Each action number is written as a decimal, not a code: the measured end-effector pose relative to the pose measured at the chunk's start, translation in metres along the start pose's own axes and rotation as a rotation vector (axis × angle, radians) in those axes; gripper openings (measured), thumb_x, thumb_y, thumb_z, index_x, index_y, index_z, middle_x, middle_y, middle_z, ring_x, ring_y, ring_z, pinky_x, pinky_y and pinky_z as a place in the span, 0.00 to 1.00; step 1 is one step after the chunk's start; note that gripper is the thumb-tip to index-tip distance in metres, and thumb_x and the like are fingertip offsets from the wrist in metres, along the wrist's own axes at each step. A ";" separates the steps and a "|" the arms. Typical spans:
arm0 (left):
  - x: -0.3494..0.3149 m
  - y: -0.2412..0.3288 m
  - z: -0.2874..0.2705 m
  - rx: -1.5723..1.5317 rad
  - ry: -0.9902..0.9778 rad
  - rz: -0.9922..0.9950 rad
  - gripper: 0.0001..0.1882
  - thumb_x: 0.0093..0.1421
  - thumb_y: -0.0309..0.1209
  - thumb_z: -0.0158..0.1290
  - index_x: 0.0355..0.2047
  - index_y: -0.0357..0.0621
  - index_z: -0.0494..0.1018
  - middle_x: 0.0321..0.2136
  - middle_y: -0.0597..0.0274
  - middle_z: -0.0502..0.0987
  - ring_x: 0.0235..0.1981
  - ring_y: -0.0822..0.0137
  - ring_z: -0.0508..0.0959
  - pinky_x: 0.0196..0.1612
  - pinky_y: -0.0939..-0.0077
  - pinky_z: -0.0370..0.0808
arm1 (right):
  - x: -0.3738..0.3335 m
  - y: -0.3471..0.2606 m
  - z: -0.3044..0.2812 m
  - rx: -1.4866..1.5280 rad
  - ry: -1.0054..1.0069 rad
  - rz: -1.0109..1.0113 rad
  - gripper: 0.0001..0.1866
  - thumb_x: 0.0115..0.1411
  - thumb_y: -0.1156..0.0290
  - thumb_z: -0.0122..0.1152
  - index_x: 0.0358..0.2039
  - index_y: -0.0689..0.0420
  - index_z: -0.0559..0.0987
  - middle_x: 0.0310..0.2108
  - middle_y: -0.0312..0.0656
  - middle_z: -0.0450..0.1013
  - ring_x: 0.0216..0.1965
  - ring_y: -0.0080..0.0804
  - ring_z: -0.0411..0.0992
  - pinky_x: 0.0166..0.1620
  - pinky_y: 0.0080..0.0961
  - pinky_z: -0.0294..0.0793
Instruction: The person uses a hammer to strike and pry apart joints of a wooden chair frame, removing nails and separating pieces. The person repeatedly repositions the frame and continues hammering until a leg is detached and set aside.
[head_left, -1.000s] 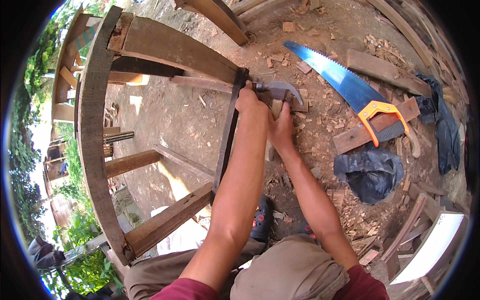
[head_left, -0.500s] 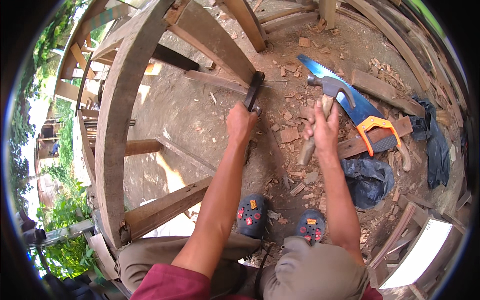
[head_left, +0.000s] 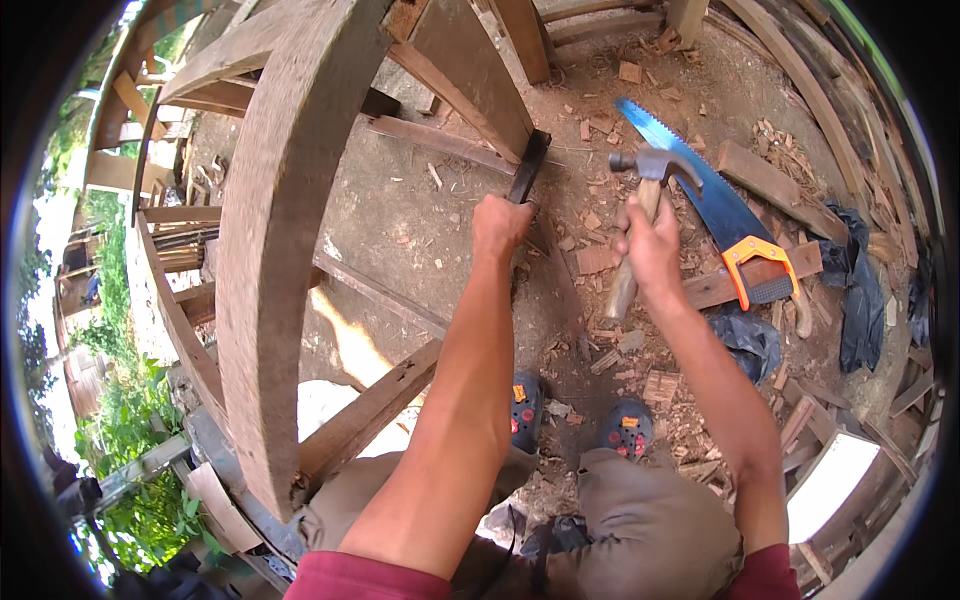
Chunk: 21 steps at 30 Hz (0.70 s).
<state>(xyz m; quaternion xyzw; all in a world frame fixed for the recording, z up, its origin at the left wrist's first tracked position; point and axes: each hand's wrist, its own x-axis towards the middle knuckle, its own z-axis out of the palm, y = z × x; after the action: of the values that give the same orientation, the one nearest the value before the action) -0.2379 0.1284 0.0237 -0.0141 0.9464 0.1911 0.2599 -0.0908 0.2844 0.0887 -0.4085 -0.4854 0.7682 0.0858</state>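
My right hand (head_left: 652, 248) is wrapped round the wooden handle of a claw hammer (head_left: 655, 168), its dark metal head raised upward. My left hand (head_left: 502, 225) closes round the near end of a dark, flat bar (head_left: 531, 165); its exact kind is unclear. The bar's far part lies against the lower end of a slanting wooden beam (head_left: 470, 85). Hammer head and bar are apart, with the hammer to the right. Beyond the hammer, a handsaw (head_left: 700, 205) with a blue blade and orange handle rests over wood pieces on the ground.
A large curved timber frame (head_left: 290, 200) rises close on my left, with a lower beam (head_left: 370, 410) near my knee. Wood chips litter the dirt ground. Black plastic (head_left: 748, 345) and a loose plank (head_left: 775, 185) lie at the right, near a white-faced board (head_left: 832, 485).
My view has shifted, so the frame looks nearer and larger. Both hands keep their grips; the hammer is slightly more upright, and its head is still apart from the bar.
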 end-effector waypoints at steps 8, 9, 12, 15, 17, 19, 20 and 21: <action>-0.007 -0.002 -0.007 -0.029 -0.047 -0.048 0.27 0.51 0.45 0.63 0.37 0.28 0.80 0.37 0.32 0.80 0.43 0.39 0.81 0.47 0.55 0.78 | 0.025 -0.064 -0.010 0.299 0.034 0.413 0.10 0.73 0.60 0.46 0.49 0.50 0.63 0.28 0.35 0.62 0.22 0.19 0.62 0.24 0.20 0.66; -0.006 -0.003 -0.008 -0.027 -0.051 -0.052 0.26 0.51 0.45 0.62 0.37 0.29 0.80 0.37 0.32 0.80 0.43 0.39 0.81 0.47 0.55 0.78 | 0.022 -0.059 -0.002 0.270 0.051 0.413 0.09 0.73 0.62 0.47 0.48 0.50 0.64 0.28 0.35 0.62 0.22 0.19 0.62 0.23 0.19 0.66; 0.000 0.003 -0.007 -0.039 -0.070 -0.044 0.26 0.52 0.45 0.62 0.37 0.29 0.80 0.37 0.32 0.80 0.44 0.39 0.81 0.47 0.55 0.77 | 0.028 -0.024 0.008 0.383 0.156 0.409 0.07 0.73 0.64 0.47 0.46 0.51 0.64 0.29 0.35 0.62 0.22 0.19 0.61 0.22 0.19 0.66; 0.004 -0.006 -0.003 -0.071 -0.104 -0.026 0.26 0.52 0.45 0.61 0.37 0.29 0.80 0.37 0.32 0.80 0.44 0.39 0.81 0.47 0.55 0.77 | 0.023 0.016 0.025 0.540 0.196 0.386 0.06 0.72 0.66 0.48 0.43 0.52 0.65 0.28 0.36 0.62 0.22 0.21 0.60 0.22 0.21 0.65; 0.008 -0.009 -0.005 -0.123 -0.121 0.027 0.26 0.52 0.44 0.61 0.36 0.28 0.80 0.37 0.31 0.80 0.44 0.39 0.81 0.47 0.55 0.77 | 0.016 0.029 0.043 0.593 0.227 0.351 0.05 0.72 0.66 0.48 0.42 0.52 0.65 0.28 0.36 0.62 0.21 0.21 0.60 0.22 0.21 0.65; 0.007 -0.008 -0.008 -0.141 -0.102 0.074 0.25 0.51 0.44 0.60 0.37 0.29 0.80 0.32 0.38 0.82 0.37 0.47 0.83 0.43 0.60 0.78 | 0.014 0.044 0.043 0.690 0.169 0.320 0.05 0.71 0.66 0.49 0.42 0.51 0.65 0.27 0.35 0.63 0.21 0.20 0.60 0.22 0.20 0.63; 0.005 -0.012 -0.009 -0.143 -0.092 0.085 0.25 0.51 0.43 0.60 0.37 0.29 0.80 0.30 0.41 0.82 0.34 0.51 0.84 0.41 0.62 0.78 | 0.008 0.048 0.042 0.703 0.130 0.293 0.06 0.71 0.66 0.50 0.42 0.51 0.65 0.26 0.35 0.63 0.20 0.20 0.59 0.21 0.20 0.62; 0.006 -0.015 -0.010 -0.151 -0.116 0.080 0.25 0.51 0.43 0.60 0.37 0.29 0.80 0.30 0.41 0.82 0.33 0.51 0.84 0.40 0.62 0.78 | 0.002 0.052 0.042 0.718 0.091 0.265 0.06 0.71 0.67 0.50 0.41 0.52 0.65 0.26 0.35 0.63 0.20 0.19 0.59 0.20 0.19 0.61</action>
<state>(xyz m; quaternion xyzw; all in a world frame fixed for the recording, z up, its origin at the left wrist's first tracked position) -0.2458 0.1114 0.0237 0.0150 0.9125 0.2728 0.3046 -0.1081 0.2299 0.0534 -0.4454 -0.1244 0.8747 0.1448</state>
